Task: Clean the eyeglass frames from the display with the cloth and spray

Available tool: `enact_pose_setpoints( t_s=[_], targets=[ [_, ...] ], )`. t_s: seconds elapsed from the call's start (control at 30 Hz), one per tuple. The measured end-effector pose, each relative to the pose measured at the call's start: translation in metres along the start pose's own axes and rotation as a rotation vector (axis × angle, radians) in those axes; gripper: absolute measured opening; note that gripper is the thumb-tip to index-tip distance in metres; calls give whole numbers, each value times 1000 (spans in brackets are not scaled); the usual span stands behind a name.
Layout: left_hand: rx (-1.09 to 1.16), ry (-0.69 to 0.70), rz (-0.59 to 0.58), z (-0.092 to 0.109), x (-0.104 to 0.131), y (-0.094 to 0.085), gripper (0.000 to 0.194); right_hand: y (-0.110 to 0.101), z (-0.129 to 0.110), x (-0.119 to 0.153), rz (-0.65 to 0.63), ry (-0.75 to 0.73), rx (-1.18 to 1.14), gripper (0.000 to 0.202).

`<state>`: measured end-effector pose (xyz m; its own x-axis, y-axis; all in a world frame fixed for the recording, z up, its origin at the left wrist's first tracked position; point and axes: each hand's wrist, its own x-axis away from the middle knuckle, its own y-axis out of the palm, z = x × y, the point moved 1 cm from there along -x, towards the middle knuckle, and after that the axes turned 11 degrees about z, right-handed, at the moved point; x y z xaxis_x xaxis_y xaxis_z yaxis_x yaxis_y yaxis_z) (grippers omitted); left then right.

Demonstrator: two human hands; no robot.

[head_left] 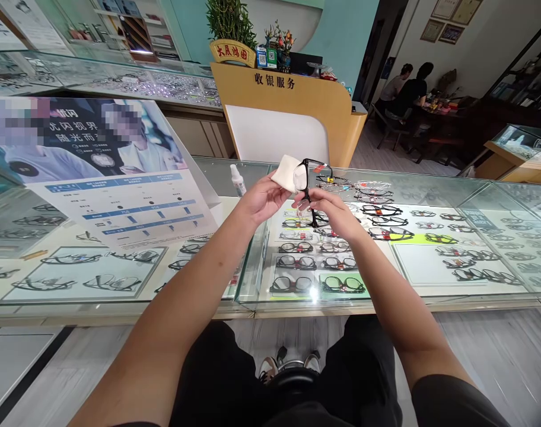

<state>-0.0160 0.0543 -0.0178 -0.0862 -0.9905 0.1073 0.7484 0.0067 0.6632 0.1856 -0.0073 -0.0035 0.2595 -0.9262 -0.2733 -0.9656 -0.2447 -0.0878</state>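
Observation:
Above the glass display counter (pixel 248 290), my left hand (pixel 262 198) pinches a cream cleaning cloth (pixel 285 172) against one lens of a pair of black-framed eyeglasses (pixel 306 188). My right hand (pixel 335 212) is closed on the same eyeglasses near the bridge, and the frame is held upright on its side. One temple arm sticks out to the right, with a small red tag by it. A white spray bottle (pixel 237 179) stands on the counter just left of my left hand. My fingertips behind the cloth are partly hidden.
A large printed poster board (pixel 164 204) leans at the left. Several open eyeglasses (pixel 381 210) lie on the counter right of my hands, above rows of frames in the case. A wooden cashier desk (pixel 292 107) stands beyond. Two people (pixel 406 89) sit at a table at the back right.

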Motion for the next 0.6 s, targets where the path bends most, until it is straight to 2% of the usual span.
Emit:
enact_pose_setpoints(
  t_s=[0.07, 0.13, 0.47, 0.6],
  targets=[
    [-18, 10, -44, -1, 0, -2, 25, 0, 1, 0, 3, -7, -7, 20],
    [-40, 10, -85, -2, -1, -4, 20, 0, 1, 0, 4, -13, -8, 21],
    [-166, 68, -217, -8, 7, 1, 59, 6, -2, 1, -55, -9, -13, 20],
    [-170, 38, -210, -9, 11, 3, 60, 6, 0, 1, -50, -23, -4, 18]
  ],
)
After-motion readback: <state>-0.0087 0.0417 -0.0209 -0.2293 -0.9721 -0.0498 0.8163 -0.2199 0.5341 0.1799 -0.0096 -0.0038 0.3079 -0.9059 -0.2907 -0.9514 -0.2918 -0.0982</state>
